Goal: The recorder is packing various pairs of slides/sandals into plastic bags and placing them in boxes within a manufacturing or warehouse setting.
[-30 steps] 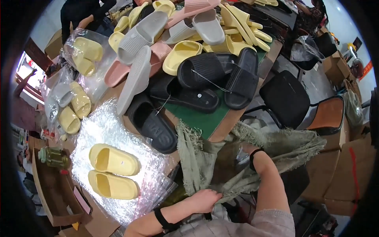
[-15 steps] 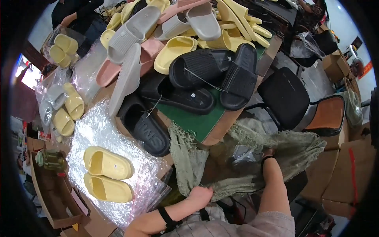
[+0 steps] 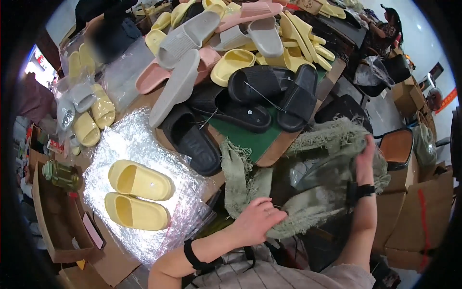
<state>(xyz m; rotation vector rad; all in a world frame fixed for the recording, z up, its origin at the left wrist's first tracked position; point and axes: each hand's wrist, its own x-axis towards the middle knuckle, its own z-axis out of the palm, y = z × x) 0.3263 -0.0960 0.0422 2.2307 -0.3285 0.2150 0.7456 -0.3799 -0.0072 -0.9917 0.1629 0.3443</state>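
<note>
A grey-green woven sack (image 3: 308, 208) with frayed edges hangs with its mouth spread in front of me. My left hand (image 3: 260, 221) is closed on its near rim, fingers curled over the cloth. At the far right side of the mouth, my right hand (image 3: 365, 158) grips the rim, its fingertips partly hidden by the cloth. Crumpled clear plastic (image 3: 301, 173) shows inside the sack. Left of the sack, a pair of pale yellow slippers (image 3: 138, 180) lies on a stack of shiny clear plastic bags (image 3: 187, 212).
Black slippers (image 3: 196, 144) and a heap of grey, pink and yellow slides (image 3: 187, 39) cover the table beyond. Bagged slippers (image 3: 87, 129) lie at the left, above an open cardboard box (image 3: 57, 216). Chairs and cartons (image 3: 418, 216) stand at the right. Other people are at the back.
My right hand has come up from inside the sack to its far right rim, and the mouth is spread wider there. My left hand has shifted slightly right along the near rim.
</note>
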